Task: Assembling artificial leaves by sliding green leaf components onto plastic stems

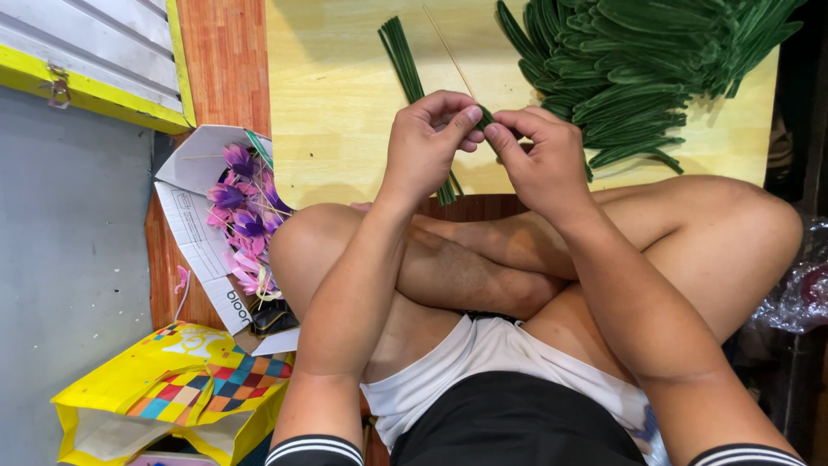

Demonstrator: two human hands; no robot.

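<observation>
From the head view, your left hand [429,142] and right hand [542,155] meet at the upper middle of the frame, fingertips pinched together on a green stem piece [486,116] held between them, above your crossed legs. A thin wooden stick [447,50] runs up from the pinch. A bundle of green stems [404,56] lies on the yellow board [336,103], passing behind your left hand. The pile of green leaves [638,60] fills the upper right. A box of purple flowers [243,216] sits left.
</observation>
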